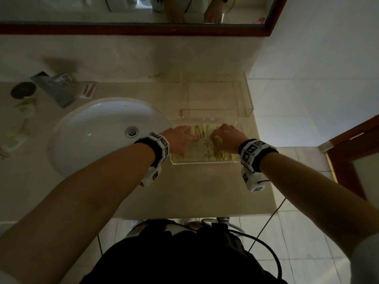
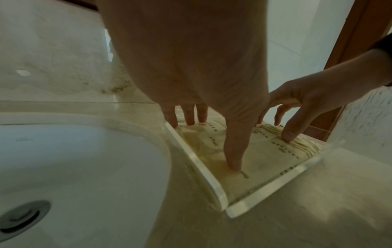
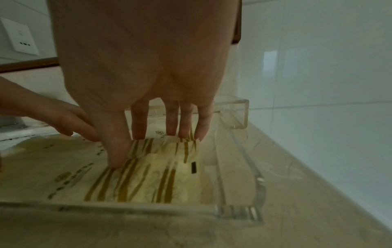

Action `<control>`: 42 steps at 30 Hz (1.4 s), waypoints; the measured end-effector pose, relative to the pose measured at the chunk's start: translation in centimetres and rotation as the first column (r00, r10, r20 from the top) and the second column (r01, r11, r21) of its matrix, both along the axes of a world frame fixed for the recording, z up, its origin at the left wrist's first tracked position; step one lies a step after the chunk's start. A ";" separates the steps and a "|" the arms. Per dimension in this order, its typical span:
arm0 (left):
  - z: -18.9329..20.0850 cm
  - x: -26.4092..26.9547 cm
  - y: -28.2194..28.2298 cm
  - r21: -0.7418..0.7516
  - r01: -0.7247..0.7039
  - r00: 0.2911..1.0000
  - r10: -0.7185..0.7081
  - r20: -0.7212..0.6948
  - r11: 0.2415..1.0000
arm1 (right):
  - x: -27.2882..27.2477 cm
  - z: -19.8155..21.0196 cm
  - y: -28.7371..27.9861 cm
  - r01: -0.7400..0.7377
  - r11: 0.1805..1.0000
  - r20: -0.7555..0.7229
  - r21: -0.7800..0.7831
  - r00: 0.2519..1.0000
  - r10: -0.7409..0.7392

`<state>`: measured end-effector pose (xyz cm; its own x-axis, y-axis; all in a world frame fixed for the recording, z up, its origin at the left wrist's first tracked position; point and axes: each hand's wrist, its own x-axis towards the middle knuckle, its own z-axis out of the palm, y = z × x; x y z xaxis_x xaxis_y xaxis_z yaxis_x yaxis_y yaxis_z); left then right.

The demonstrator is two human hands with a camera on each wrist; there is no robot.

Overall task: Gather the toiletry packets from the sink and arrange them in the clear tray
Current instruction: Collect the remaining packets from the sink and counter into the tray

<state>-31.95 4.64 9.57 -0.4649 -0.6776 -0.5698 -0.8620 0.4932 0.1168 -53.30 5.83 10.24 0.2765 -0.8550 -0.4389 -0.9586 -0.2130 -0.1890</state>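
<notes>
Both hands, left hand [image 1: 180, 138] and right hand [image 1: 228, 138], press straight fingers flat on the packets [image 1: 205, 146] inside the clear tray [image 1: 205, 162], right of the sink [image 1: 98, 130].

A beige stone counter [image 1: 205, 191] runs along the wall, with a matching backsplash [image 1: 123, 58] behind it. Above hangs a mirror [image 1: 123, 9] in a dark wood frame [image 1: 143, 29]. White glossy tiles cover the side wall [image 1: 317, 68] and pale tiles the floor [image 1: 297, 232]. A brown wooden door frame [image 1: 352, 144] stands at the right. A white wall socket [image 3: 20, 37] sits by the mirror. The light is dim.
</notes>
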 end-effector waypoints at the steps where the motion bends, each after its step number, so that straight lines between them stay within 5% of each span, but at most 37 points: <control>1: 0.0 0.1 -0.1 0.008 0.006 1.000 -0.006 0.005 1.000 | 0.0 0.0 0.0 -0.010 1.000 -0.009 0.014 1.000 0.010; 13: -0.8 0.2 -0.3 0.027 0.013 1.000 -0.013 0.003 1.000 | 0.0 -0.4 0.0 -0.049 0.996 -0.083 0.069 0.995 0.054; 19: -0.5 1.1 -0.3 -0.114 -0.071 0.981 0.049 -0.190 0.991 | -0.4 -0.1 -0.2 0.042 0.999 0.071 0.006 0.997 -0.043; 31: -0.5 0.9 -0.6 -0.070 -0.072 0.987 0.061 -0.147 0.995 | 0.1 -0.3 -0.7 0.060 0.998 0.060 -0.002 0.996 -0.060; 42: 0.5 3.4 -0.6 -0.181 -0.239 0.953 0.195 -0.234 0.954 | 2.3 1.5 -2.2 0.081 0.996 0.095 -0.047 0.993 -0.076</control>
<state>-28.51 4.06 10.09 -0.3877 -0.8670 -0.3130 -0.9173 0.3294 0.2237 -50.98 3.64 11.78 0.2450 -0.8960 -0.3703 -0.9516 -0.1491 -0.2689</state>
